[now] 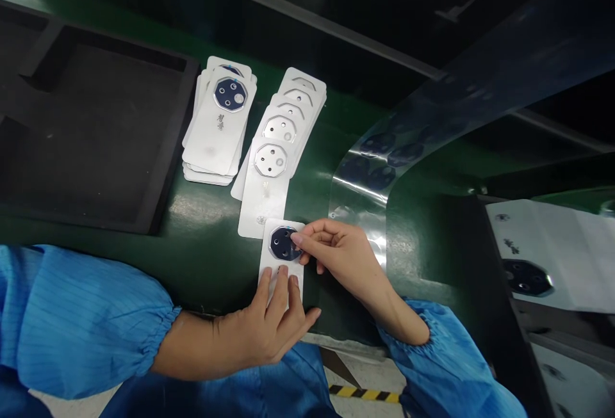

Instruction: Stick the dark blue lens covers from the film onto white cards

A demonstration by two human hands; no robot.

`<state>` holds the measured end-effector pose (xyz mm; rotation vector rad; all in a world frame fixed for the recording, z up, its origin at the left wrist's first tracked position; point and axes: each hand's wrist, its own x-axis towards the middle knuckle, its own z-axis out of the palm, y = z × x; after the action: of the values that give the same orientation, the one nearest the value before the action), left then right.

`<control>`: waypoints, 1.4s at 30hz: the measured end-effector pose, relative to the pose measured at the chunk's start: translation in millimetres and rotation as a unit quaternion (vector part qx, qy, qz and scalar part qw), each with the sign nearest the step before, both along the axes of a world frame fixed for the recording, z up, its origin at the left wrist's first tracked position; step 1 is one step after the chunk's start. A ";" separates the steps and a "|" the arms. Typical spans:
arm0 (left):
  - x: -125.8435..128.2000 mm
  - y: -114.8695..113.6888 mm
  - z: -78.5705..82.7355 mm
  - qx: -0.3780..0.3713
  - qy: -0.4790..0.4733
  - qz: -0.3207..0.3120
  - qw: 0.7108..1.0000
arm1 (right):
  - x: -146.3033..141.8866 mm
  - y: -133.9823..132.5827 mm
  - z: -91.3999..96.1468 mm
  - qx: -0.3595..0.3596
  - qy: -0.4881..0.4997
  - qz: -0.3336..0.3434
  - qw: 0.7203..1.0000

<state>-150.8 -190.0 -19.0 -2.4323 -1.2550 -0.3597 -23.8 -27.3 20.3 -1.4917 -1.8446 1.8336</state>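
A white phone back cover (265, 272) lies near the table's front edge, its camera area bearing a dark blue octagonal film (277, 242) with small round holes. On the lower half of this cover rest the spread fingertips of my left hand (266, 331), pressing it down. My right hand (343, 251) pinches the right edge of the dark film between thumb and forefinger; the fingers hide that edge. Just beyond is a fanned row of white covers (266, 194) with bare camera areas. Farther left, a stack of covers (206, 146) has dark film on its top ones.
At left sits a black tray (170, 143). A clear strip (360, 203) carrying dark octagonal pieces curves down onto the green table (216, 264) from the upper right. On the right, a black rack (485, 264) holds another white cover (571, 258) with a dark camera area.
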 end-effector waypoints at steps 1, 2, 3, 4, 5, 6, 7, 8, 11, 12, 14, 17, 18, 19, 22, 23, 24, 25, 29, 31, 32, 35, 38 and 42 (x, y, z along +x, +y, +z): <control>-0.3 0.2 0.3 0.001 0.000 -0.001 1.000 | 0.0 0.2 -0.2 -0.001 -0.002 0.000 1.000; -0.5 0.4 0.6 0.002 -0.001 -0.001 1.000 | -0.2 0.4 -0.1 -0.002 -0.004 -0.001 1.000; -0.8 0.5 1.0 0.003 0.000 -0.002 1.000 | -0.4 0.6 0.1 -0.004 -0.005 -0.002 1.000; -1.0 0.5 1.4 0.002 0.000 -0.001 1.000 | -0.6 0.8 0.4 -0.006 -0.004 -0.002 1.000; -1.1 0.4 1.6 0.001 0.001 -0.001 1.000 | -0.8 0.9 0.8 -0.007 -0.004 -0.002 1.000; -1.1 0.1 1.7 -0.002 0.003 -0.001 1.000 | -1.0 1.0 1.3 -0.009 -0.003 -0.003 1.000; -1.0 -0.1 1.7 -0.003 0.003 -0.001 1.000 | -1.2 1.1 1.7 -0.009 -0.003 -0.003 1.000; -0.8 -0.5 1.4 -0.003 0.002 -0.001 1.000 | -1.3 1.2 2.0 -0.009 -0.002 -0.003 1.000; -0.1 -1.0 0.0 0.002 0.000 -0.002 1.000 | -1.4 1.6 2.1 -0.005 -0.002 -0.002 1.000; 0.0 -1.0 -0.3 0.003 0.001 -0.001 1.000 | -1.4 1.7 1.9 -0.004 -0.002 -0.002 1.000; -0.3 -0.6 -0.5 0.003 0.007 -0.002 1.000 | -1.5 1.9 1.5 -0.004 -0.003 0.000 1.000; -1.2 -0.1 -0.2 -0.003 0.011 -0.004 1.000 | -1.9 2.0 1.1 -0.004 -0.006 0.001 1.000; -1.4 -0.1 -0.3 -0.003 0.010 -0.005 1.000 | -2.1 2.1 1.2 -0.004 -0.006 0.001 1.000; -1.4 -0.2 -0.4 -0.003 0.008 -0.006 1.000 | -2.2 2.1 1.4 -0.004 -0.006 0.000 1.000; -1.0 -0.6 -1.3 -0.002 0.004 -0.004 1.000 | -2.4 2.1 1.7 -0.003 -0.007 0.000 1.000; -0.8 -0.6 -1.5 -0.002 0.003 -0.003 1.000 | -2.3 2.0 1.6 -0.002 -0.007 0.000 1.000; -0.5 -0.6 -1.6 -0.002 0.003 -0.004 1.000 | -2.1 1.9 1.3 -0.002 -0.008 0.000 1.000; -0.3 -0.5 -1.5 -0.002 0.003 -0.004 1.000 | -1.8 1.7 0.8 -0.001 -0.009 0.000 1.000; 0.6 -0.6 -0.8 0.002 -0.006 0.002 1.000 | -0.8 0.7 -0.9 -0.001 -0.009 0.001 1.000; 0.9 -1.1 -1.0 0.002 -0.005 0.005 1.000 | -0.6 0.5 -1.3 -0.001 -0.008 -0.001 1.000; 1.0 -1.4 -1.2 0.003 -0.003 0.005 1.000 | -0.5 0.7 -1.3 -0.002 -0.009 -0.001 1.000; 0.8 -2.1 -2.3 0.003 0.001 0.006 1.000 | -0.2 1.6 -1.4 -0.002 -0.011 0.001 1.000; 0.4 -2.0 -2.8 0.003 0.000 0.004 1.000 | 0.6 1.3 -1.7 0.004 -0.010 0.007 1.000; -0.2 -1.6 -2.3 0.001 0.002 0.001 1.000 | 1.6 -6.0 -3.3 0.073 -0.016 0.026 0.997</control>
<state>-151.0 -191.7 -21.3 -2.4296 -1.2537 -0.3545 -22.2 -33.4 17.0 -1.4434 -2.0024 1.6662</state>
